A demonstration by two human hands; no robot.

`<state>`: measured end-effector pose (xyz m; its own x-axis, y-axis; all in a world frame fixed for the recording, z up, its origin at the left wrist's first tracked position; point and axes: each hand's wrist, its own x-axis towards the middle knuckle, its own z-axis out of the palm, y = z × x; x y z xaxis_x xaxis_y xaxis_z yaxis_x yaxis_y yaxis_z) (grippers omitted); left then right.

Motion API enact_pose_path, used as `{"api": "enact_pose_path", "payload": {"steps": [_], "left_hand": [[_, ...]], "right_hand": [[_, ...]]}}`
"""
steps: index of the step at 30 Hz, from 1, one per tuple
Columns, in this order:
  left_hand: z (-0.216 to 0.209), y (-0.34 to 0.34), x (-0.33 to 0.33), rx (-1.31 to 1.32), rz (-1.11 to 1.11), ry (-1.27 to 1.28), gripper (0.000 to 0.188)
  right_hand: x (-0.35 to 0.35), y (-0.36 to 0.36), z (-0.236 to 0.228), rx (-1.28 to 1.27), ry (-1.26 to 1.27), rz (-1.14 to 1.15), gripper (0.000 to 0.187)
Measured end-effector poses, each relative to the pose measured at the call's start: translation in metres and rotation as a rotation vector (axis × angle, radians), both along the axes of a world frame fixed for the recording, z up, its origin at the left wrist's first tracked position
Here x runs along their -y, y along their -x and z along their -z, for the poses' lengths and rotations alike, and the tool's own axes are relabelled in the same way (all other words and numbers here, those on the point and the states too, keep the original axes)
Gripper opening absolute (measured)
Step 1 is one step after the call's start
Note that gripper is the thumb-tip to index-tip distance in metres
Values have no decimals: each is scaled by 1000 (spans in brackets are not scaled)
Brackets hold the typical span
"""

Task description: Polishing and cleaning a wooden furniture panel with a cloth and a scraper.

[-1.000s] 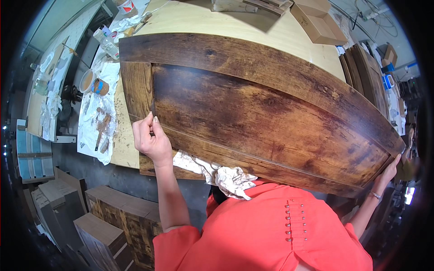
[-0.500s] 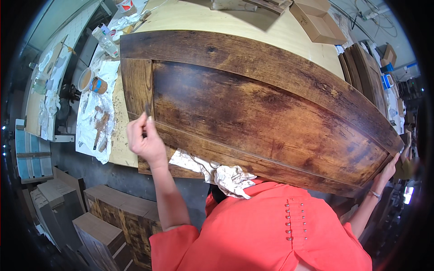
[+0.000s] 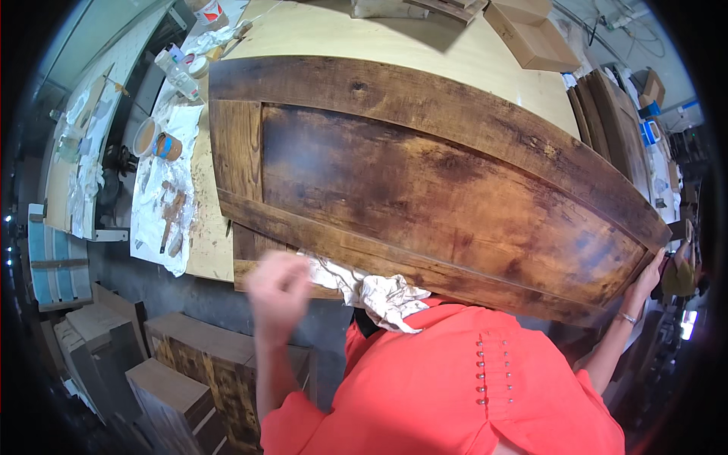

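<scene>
A large dark-brown wooden cabinet door (image 3: pixel 447 189) with a raised frame and a recessed panel lies tilted across the table in front of me. At its right end, my right hand (image 3: pixel 647 279) grips the edge. My left hand (image 3: pixel 279 294) is off the door, below its near left edge, with fingers curled. It is smeared by motion, and whatever is in it cannot be made out. Just right of that hand, a crumpled stained white cloth (image 3: pixel 390 302) hangs against my red shirt. Another wooden piece (image 3: pixel 254 241) shows partly under the door.
A stained white sheet (image 3: pixel 155 227) on the table's left holds a brown-smeared tool (image 3: pixel 173 216). Behind it stand a brown cup (image 3: pixel 167 146) and a clear bottle (image 3: pixel 179 78). An open cardboard box (image 3: pixel 531 38) sits far right. Wooden panels (image 3: pixel 199 337) stand on the floor lower left.
My left hand has dropped toward me from the door's left side, where it pinched a thin dark object, to beside the cloth. The door has shifted slightly; my right hand still holds its end.
</scene>
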<state>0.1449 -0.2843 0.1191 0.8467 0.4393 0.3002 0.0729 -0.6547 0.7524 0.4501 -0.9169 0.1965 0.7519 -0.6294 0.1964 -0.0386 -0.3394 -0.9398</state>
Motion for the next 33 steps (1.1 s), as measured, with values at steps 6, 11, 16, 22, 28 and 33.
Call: {"api": "enact_pose_path", "payload": {"steps": [6,11,16,22,28,33], "left_hand": [[41,-3,87,-139,297,-15,30],[-4,3,35,120,-216,751,26],[0,-5,-64,251,-713,-117,37],[0,14,9,13,60,363,28],[-78,12,-155,507,-383,857,41],[-37,10,-259,119,-268,583,20]], "right_hand": [[-4,-12,5,82,-60,-49,62],[-21,-12,11,230,-76,-52,59],[-55,-4,4,311,-60,-60,63],[-92,0,-5,382,-167,49,68],[-96,-12,0,469,-308,-38,63],[-66,-20,12,512,-305,-73,63]]}}
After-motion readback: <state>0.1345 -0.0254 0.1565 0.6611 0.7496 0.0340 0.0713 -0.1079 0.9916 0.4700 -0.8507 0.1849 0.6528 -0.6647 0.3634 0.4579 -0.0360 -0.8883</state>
